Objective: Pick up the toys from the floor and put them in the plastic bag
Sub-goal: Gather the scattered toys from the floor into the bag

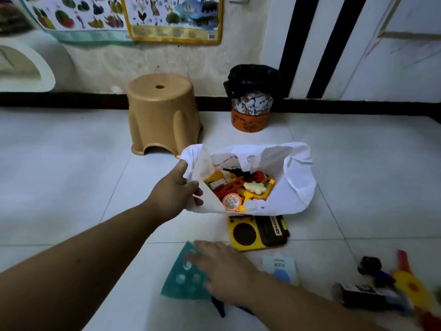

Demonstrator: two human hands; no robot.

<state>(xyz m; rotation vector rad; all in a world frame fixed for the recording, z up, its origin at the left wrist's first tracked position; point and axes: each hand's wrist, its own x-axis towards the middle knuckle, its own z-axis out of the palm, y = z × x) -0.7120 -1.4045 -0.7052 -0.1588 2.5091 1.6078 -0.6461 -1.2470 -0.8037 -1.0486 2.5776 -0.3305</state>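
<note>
In the centre of the frame, the white plastic bag [298, 185] stands open, holding colourful plastic toys [241, 187]. The left hand [175, 192] pinches its left rim. Lower, the blurred right hand [224, 271] seems to rest, fingers straight, on a teal triangular plastic stencil [179, 285].

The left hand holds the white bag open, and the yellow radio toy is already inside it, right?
Not quite. The left hand does hold the white bag open, but the yellow radio toy is not inside it: the head view shows it lying on the floor, at the bag's near edge.
</note>
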